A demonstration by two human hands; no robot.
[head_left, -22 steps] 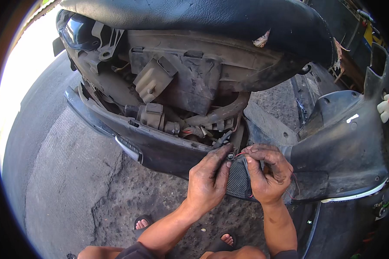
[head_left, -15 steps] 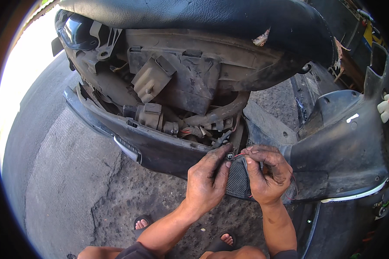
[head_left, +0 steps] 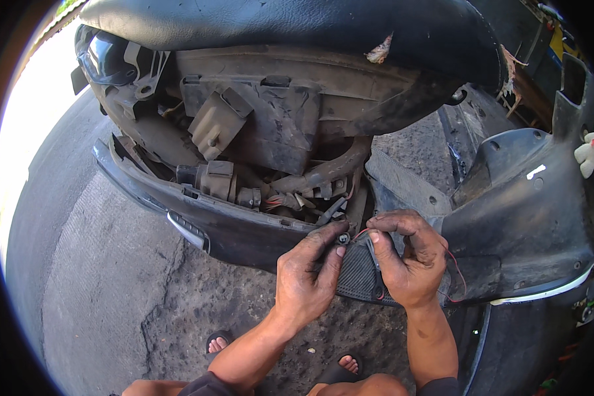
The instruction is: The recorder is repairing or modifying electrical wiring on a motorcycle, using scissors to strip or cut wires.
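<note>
My left hand point(head_left: 305, 267) pinches a small dark wire connector point(head_left: 344, 239) between thumb and fingers, its round end facing right. Just to the right, my right hand point(head_left: 412, 257) is closed on a thin red wire point(head_left: 361, 233), held by thumb and forefinger close to the connector. A slim, pale piece, too small to name, shows under that thumb. Both hands are over the ribbed footboard point(head_left: 358, 274) of a scooter, beside its opened body. A loop of red wire point(head_left: 464, 280) hangs out to the right of my right hand.
Above the hands is the black scooter seat point(head_left: 277, 23), with a torn edge at right. Cables and plugs point(head_left: 287, 200) lie exposed behind the dark side panel point(head_left: 244, 228). The front leg shield point(head_left: 528, 218) stands at right. Rough pavement point(head_left: 112, 284) lies below.
The view has shifted slightly, moving the scooter left in the picture. My right hand has drawn a little away from my left, and more of the red wire loop shows. Both grips stay closed.
</note>
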